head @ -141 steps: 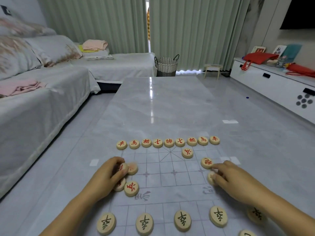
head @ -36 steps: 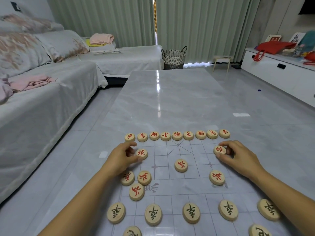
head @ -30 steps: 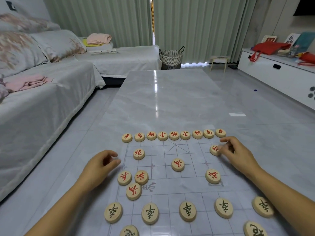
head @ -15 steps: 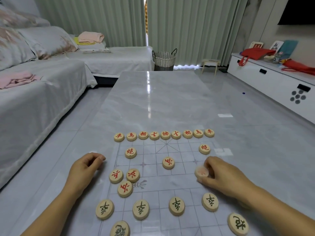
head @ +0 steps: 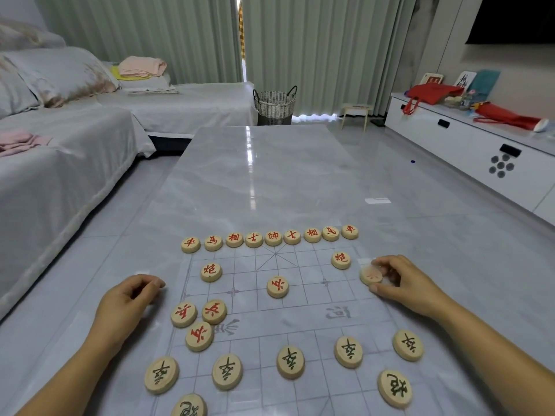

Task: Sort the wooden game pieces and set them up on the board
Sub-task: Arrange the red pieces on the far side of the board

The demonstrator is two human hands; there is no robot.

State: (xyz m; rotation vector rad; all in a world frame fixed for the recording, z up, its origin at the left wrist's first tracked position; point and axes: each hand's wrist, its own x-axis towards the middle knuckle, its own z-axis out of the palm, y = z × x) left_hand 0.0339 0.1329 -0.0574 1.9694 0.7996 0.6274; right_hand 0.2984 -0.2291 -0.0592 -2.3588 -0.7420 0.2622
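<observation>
A clear gridded board [head: 300, 313] lies on the marble table. Along its far edge stands a row of red-lettered wooden pieces [head: 273, 238]. Two red cannon pieces [head: 210, 271] [head: 340, 259] sit one row nearer. One red soldier [head: 277, 286] is at the centre, and three red soldiers [head: 198, 322] cluster at the left. My right hand [head: 402, 283] pinches a blurred red soldier [head: 371, 276] at the board's right edge. My left hand [head: 129, 304] rests on the table left of the board, fingers loosely curled, holding nothing. Black-lettered pieces [head: 289, 362] line the near rows.
The marble table [head: 255, 181] stretches far ahead. A covered sofa [head: 60, 151] runs along the left. A woven basket [head: 274, 107] stands by the curtains, and a white cabinet [head: 468, 145] with red bags lines the right wall.
My right hand has carried a red soldier from mid-board out to the right edge. My left hand let go of the left cannon earlier and now rests beside the board.
</observation>
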